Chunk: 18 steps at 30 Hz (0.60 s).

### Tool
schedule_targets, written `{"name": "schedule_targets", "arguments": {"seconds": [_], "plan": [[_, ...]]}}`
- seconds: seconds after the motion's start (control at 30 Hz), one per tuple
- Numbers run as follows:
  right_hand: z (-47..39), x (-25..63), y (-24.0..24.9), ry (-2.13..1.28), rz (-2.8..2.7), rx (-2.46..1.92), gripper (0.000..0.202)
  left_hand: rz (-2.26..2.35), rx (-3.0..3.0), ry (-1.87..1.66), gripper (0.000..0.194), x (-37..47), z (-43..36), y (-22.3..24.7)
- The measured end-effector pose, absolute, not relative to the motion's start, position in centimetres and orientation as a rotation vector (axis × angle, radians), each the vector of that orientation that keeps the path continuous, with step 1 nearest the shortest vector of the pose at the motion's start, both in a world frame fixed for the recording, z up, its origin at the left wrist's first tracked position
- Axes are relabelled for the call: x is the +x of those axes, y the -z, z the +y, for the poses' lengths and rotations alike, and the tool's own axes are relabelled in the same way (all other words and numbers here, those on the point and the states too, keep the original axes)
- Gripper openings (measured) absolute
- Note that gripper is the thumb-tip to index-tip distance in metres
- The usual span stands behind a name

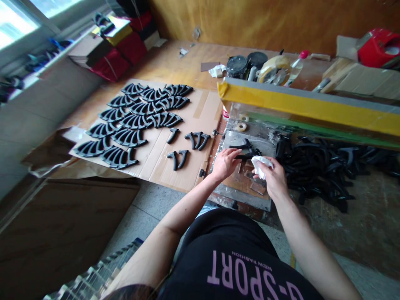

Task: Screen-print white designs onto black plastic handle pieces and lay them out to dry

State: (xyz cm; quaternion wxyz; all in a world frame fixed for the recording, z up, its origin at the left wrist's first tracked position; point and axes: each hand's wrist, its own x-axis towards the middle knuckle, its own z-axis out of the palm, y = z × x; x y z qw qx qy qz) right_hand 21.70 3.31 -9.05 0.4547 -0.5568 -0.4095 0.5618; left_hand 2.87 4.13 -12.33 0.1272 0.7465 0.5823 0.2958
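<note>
The left hand (pixel 225 163) pinches a black handle (pixel 246 156) in its fingers, while the right hand's (pixel 275 178) fingers pinch a white cloth (pixel 261 166) just beside it.

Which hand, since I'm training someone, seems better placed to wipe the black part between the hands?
Probably the right hand: it holds white cloth, while the left hand touches the black part.

The bare left arm (pixel 179 212) stretches forward and inward to a left hand (pixel 225 163) turned back-up, fingers (pixel 231 151) pointing toward the right hand (pixel 275 177), which is curled closed at the end of the inward-slanting right arm (pixel 302 223).
</note>
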Motion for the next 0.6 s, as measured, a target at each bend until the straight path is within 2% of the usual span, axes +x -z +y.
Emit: {"name": "schedule_targets", "arguments": {"seconds": [0.07,0.17,0.3,0.43,0.6], "plan": [[2.8,22.2,9.0,-1.444,-0.956,-1.337,0.044,1.795,2.114,-0.904,0.036,0.9,4.3,12.9],[1.9,22.7,9.5,-1.516,-0.884,-1.324,0.042,2.189,1.885,-0.881,0.032,-4.5,2.3,15.0],[1.4,22.7,10.8,-1.504,-0.828,-1.352,0.038,2.703,1.561,-0.563,0.038,-11.6,-1.0,18.4],[1.8,21.8,11.7,-1.441,-0.879,-1.410,0.034,2.704,1.491,-0.378,0.027,-13.5,-1.9,19.2],[2.3,20.5,11.6,-1.219,-1.253,-1.353,0.037,2.363,1.729,-0.693,0.022,-8.9,-3.5,15.8]]}}
